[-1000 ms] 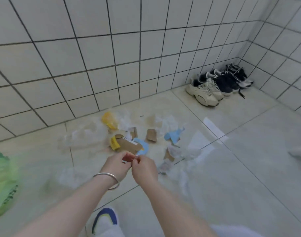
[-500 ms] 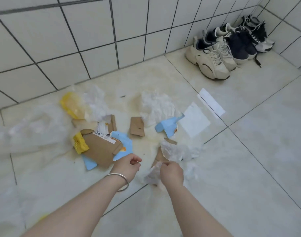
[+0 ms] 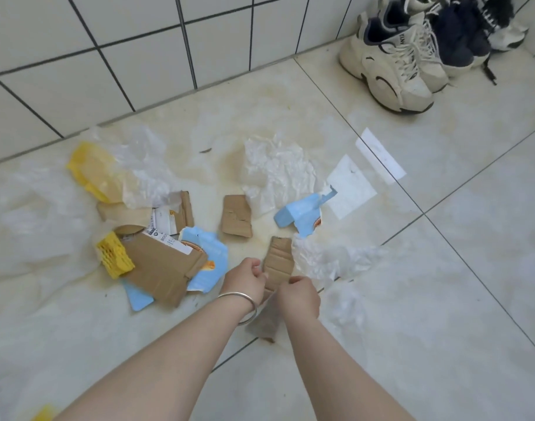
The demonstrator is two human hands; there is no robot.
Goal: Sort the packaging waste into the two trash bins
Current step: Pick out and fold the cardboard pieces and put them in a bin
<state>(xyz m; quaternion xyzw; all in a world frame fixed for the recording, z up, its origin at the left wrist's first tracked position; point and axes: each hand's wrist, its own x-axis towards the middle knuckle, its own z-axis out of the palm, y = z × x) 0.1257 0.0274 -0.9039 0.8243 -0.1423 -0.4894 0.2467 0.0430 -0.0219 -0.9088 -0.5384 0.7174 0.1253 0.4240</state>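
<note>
Only scraps of print can be read here. On the white shipping label stuck to the big torn cardboard piece, a few dark characters that look like "BOO" run sideways by a strip of barcode; the rest is blurred. On the cream sneaker, dark letters on the collar strap seem to end in "TA", but the word is too small to be sure of. The other paper scraps show no readable text.

Bright, soft light; blurry edges.
</note>
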